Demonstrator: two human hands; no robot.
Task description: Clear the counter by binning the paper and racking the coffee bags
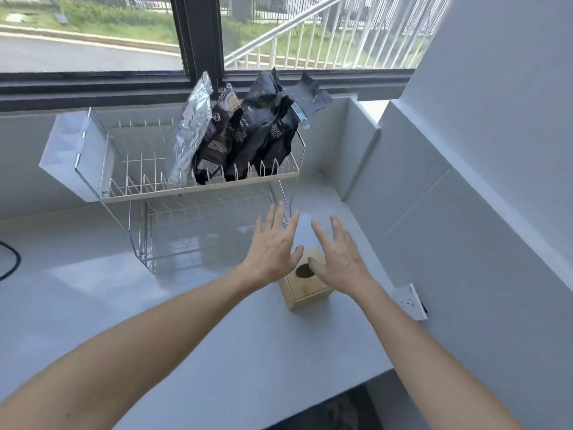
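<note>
Several coffee bags stand upright in the top tier of a wire dish rack [198, 190] by the window: a silver bag [190, 128] on the left and dark bags [263, 128] to its right. A small wooden box bin [305, 293] with a round hole in its top sits on the counter in front of the rack. My left hand [273, 246] hovers just left of the bin, fingers spread and holding nothing. My right hand [339, 252] hovers over the bin's top, also spread and holding nothing. No paper shows on the counter.
The grey counter [155, 321] runs to a wall on the right carrying a white socket [412, 301]. A white cutlery holder [71, 156] hangs on the rack's left side. A black cable [11, 259] lies at the far left. The counter's front edge is at the lower right.
</note>
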